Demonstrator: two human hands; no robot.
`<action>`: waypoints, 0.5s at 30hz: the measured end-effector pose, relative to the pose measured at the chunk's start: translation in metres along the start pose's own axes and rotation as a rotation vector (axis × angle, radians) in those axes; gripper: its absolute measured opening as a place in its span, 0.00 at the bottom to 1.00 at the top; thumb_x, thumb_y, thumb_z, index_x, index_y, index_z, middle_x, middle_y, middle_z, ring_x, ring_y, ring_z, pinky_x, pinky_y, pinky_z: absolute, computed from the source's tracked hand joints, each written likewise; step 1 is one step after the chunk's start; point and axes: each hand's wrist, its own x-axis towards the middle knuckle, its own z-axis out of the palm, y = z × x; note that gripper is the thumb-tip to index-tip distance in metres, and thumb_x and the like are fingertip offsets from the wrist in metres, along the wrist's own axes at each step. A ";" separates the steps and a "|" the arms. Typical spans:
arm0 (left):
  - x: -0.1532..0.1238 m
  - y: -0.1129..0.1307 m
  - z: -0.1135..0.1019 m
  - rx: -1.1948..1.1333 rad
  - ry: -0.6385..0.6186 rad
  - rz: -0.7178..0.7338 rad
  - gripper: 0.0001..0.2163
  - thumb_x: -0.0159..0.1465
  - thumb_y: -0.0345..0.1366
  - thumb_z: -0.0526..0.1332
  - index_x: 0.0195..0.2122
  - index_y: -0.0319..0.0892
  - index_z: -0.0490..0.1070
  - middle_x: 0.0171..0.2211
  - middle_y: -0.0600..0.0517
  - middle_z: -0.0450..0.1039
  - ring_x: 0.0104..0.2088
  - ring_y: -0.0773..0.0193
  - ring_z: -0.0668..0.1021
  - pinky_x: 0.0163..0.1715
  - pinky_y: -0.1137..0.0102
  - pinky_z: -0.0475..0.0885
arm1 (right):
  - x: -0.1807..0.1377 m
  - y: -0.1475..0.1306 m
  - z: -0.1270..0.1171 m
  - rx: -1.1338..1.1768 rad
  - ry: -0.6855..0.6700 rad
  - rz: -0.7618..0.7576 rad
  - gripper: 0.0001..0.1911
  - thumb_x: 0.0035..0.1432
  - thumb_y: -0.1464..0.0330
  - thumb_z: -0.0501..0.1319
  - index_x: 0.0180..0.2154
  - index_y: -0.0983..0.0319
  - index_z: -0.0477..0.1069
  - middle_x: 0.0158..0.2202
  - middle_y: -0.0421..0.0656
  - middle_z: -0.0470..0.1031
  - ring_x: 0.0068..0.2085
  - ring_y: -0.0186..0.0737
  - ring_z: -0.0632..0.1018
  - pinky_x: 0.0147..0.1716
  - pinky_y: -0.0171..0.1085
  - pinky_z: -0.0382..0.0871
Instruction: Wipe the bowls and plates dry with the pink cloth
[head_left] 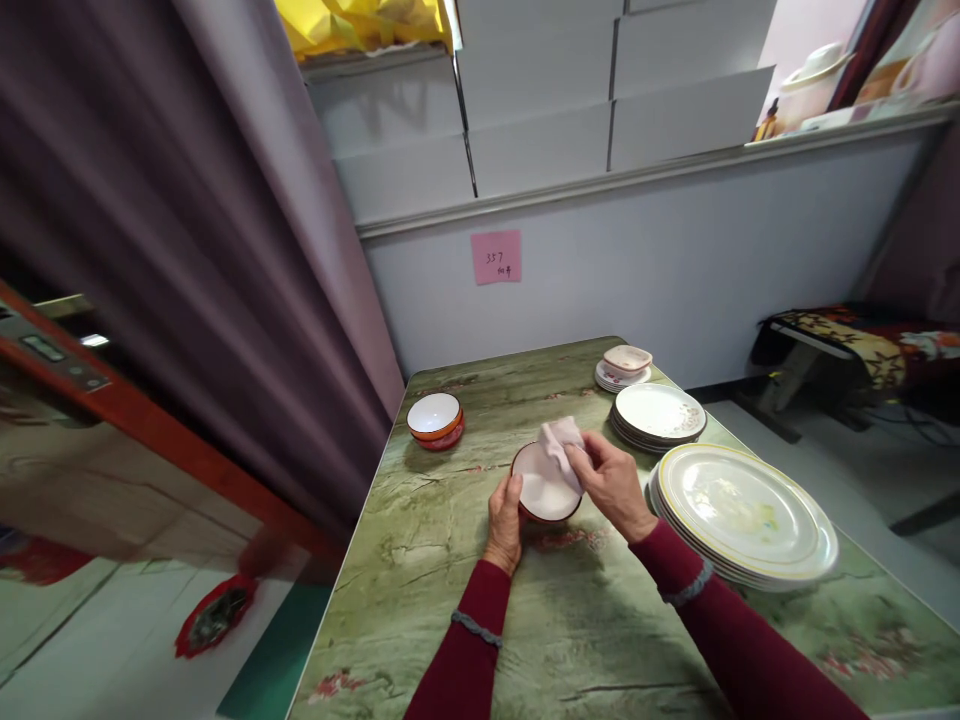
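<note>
My left hand (pixel 504 522) grips the near-left rim of a red bowl (pixel 541 492) with a white inside, tilted toward me above the green table (pixel 450 560). My right hand (pixel 613 482) is closed on a pale pink cloth (pixel 561 442) and presses it against the bowl's inside near the far rim. Both arms wear dark red sleeves.
Two stacked red-and-orange bowls (pixel 436 419) stand at the far left of the table. On the right sit a stack of large oval plates (pixel 746 512), a stack of round plates (pixel 658 414) and small dishes (pixel 625 366). A purple curtain (pixel 195 260) hangs on the left.
</note>
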 end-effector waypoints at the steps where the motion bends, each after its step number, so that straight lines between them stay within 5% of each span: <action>1: -0.001 0.000 0.001 0.006 0.000 0.003 0.30 0.54 0.54 0.70 0.50 0.36 0.76 0.40 0.44 0.81 0.38 0.57 0.81 0.39 0.68 0.74 | -0.001 0.001 -0.001 -0.098 0.089 -0.082 0.14 0.63 0.59 0.58 0.42 0.63 0.75 0.33 0.44 0.78 0.33 0.39 0.77 0.35 0.35 0.71; 6: 0.002 -0.001 -0.002 0.052 -0.036 0.038 0.31 0.54 0.53 0.70 0.53 0.36 0.74 0.41 0.44 0.81 0.38 0.56 0.81 0.40 0.67 0.74 | 0.007 0.008 0.012 -0.451 -0.003 -0.439 0.17 0.63 0.70 0.60 0.53 0.62 0.72 0.58 0.55 0.71 0.53 0.50 0.76 0.51 0.44 0.72; 11: 0.007 -0.001 -0.009 0.152 -0.174 0.130 0.28 0.59 0.51 0.67 0.54 0.37 0.74 0.46 0.44 0.80 0.45 0.53 0.79 0.46 0.65 0.72 | 0.010 0.015 0.033 -0.576 -0.110 -0.631 0.22 0.66 0.74 0.56 0.61 0.62 0.66 0.62 0.53 0.69 0.59 0.48 0.72 0.57 0.47 0.70; 15: 0.009 0.000 -0.010 0.234 -0.163 0.206 0.23 0.59 0.51 0.66 0.47 0.37 0.77 0.47 0.44 0.79 0.47 0.52 0.78 0.48 0.64 0.71 | 0.006 0.022 0.045 -0.561 -0.208 -0.836 0.23 0.68 0.71 0.55 0.63 0.58 0.64 0.63 0.48 0.69 0.65 0.48 0.66 0.64 0.54 0.61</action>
